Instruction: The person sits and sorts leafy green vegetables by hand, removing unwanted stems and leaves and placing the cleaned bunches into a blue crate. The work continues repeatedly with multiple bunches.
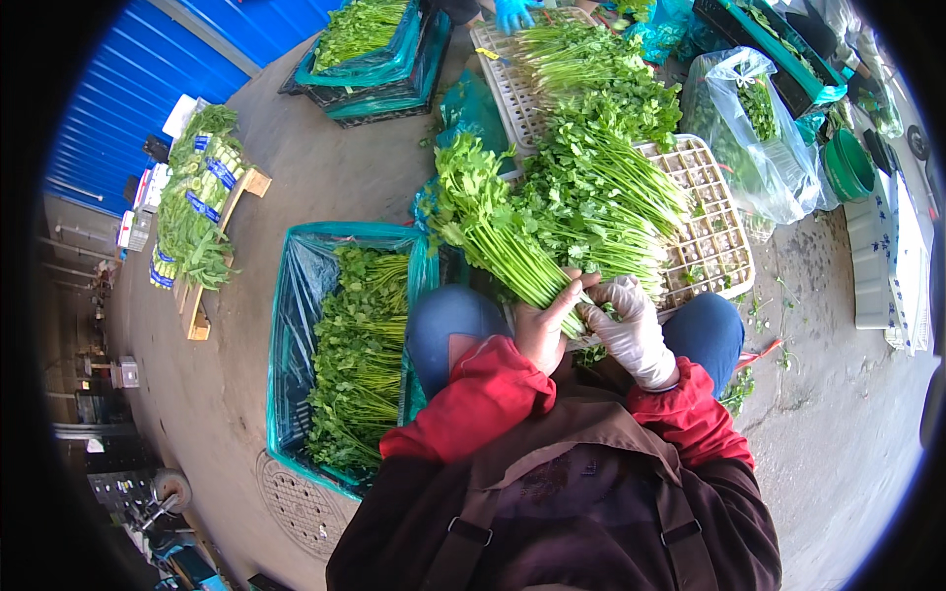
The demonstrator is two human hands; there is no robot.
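Observation:
A bunch of coriander-like herb (510, 255) lies in my bare left hand (543, 325), its leaves pointing away to the upper left. My fingers and thumb wrap its pale lower stems. On my right hand (632, 329) is a thin whitish glove, and its curled fingers and thumb pinch the stem ends of that same bunch. Just beyond my hands, a thick pile of the same herb (591, 192) covers much of an off-white plastic grid crate (709, 221). My knees flank the near side of this crate.
Left of my knee stands a plastic-lined crate (277, 347) of herbs. Stacked lined crates (392, 96) sit farther off, near a wooden pallet (196, 318) of tied greens. Rightward are a clear filled bag (761, 140) and green bucket (850, 166). A blue-gloved hand (514, 13) belongs to another person.

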